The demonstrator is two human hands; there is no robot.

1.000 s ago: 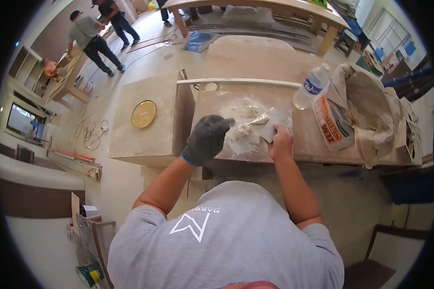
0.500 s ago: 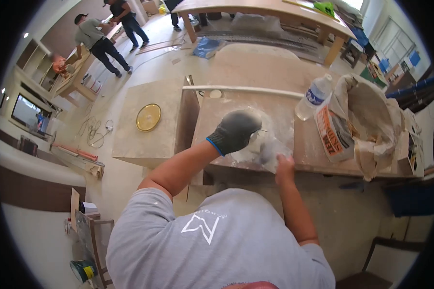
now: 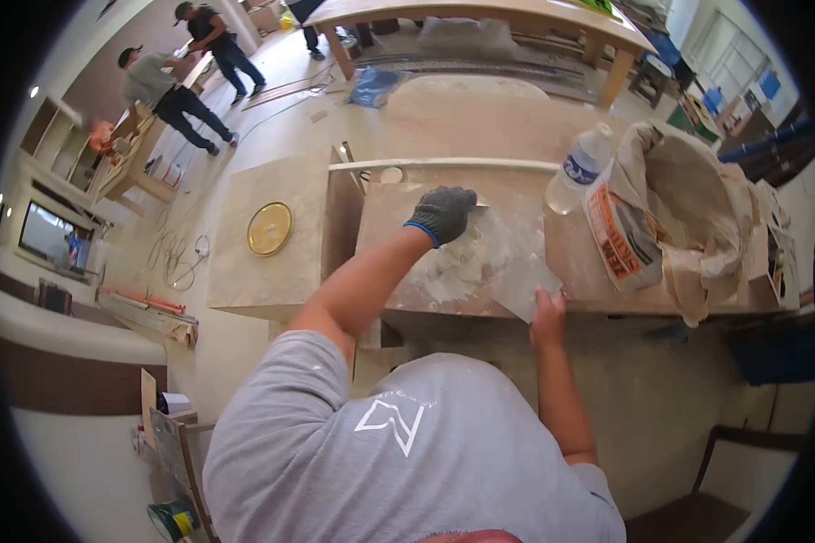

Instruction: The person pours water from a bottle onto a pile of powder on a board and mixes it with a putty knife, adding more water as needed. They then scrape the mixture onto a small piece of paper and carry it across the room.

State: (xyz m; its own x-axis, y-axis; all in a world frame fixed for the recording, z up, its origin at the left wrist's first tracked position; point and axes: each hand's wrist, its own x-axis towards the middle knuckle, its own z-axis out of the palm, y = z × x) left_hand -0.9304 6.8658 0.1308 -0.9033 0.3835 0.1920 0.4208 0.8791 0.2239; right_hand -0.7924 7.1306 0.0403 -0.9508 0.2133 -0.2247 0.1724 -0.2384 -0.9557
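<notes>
My left hand [image 3: 445,215], in a dark grey work glove with a blue cuff, is closed over the worktop. A short, pale metal blade [image 3: 482,205] sticks out from its fist, seemingly a putty knife; its handle is hidden in the glove. Bare, my right hand [image 3: 548,317] pinches the lower right corner of a thin, flat grey sheet [image 3: 523,288], which is tilted at the worktop's front edge. Between both hands, whitish powder or paste [image 3: 457,264] is smeared across the brown wooden worktop [image 3: 394,240].
An open sack [image 3: 629,240] and a clear plastic bottle [image 3: 575,172] stand at right. A white strip [image 3: 444,164] lies across the back. On the left box [image 3: 235,271] rests a round gold lid [image 3: 270,228]. Two people [image 3: 167,90] stand near a far bench; a long table [image 3: 480,11] is behind.
My left hand has moved a little up and left, away from the sheet. My right hand has drawn the grey sheet slightly right, and it shows more sharply. The view has shifted slightly.
</notes>
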